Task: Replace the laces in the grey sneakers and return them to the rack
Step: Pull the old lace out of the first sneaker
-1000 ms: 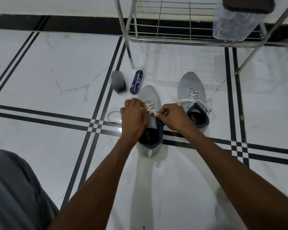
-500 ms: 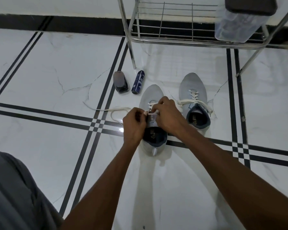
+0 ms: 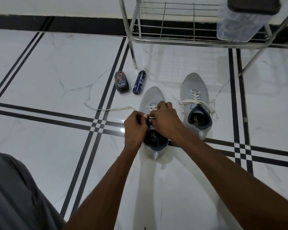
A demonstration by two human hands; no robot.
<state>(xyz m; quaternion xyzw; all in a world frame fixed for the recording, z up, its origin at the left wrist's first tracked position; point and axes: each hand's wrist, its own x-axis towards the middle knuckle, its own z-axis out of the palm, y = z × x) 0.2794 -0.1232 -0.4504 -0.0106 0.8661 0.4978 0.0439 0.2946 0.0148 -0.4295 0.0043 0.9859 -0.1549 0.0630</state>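
Two grey sneakers stand on the white tiled floor, toes pointing away from me. Over the left sneaker [image 3: 152, 98] my left hand [image 3: 135, 128] and my right hand [image 3: 165, 120] meet, both pinching its white lace [image 3: 152, 107] at the upper eyelets. One loose end of that lace [image 3: 106, 109] trails left across the floor. The right sneaker [image 3: 194, 87] stands beside it, with its white lace threaded and its ends lying loose over the sides. The metal rack [image 3: 173, 39] stands behind the shoes.
A dark shoe-polish container [image 3: 121, 82] and a blue spray can [image 3: 139, 82] lie left of the sneakers near the rack's leg [image 3: 131, 44]. A clear plastic box with a dark lid [image 3: 244, 17] sits on the rack's lower shelf. My grey-clad knee [image 3: 15, 193] is at bottom left.
My hands have drawn closer together over the left sneaker's upper eyelets. The lace's loose end has been pulled out to the left across the floor.
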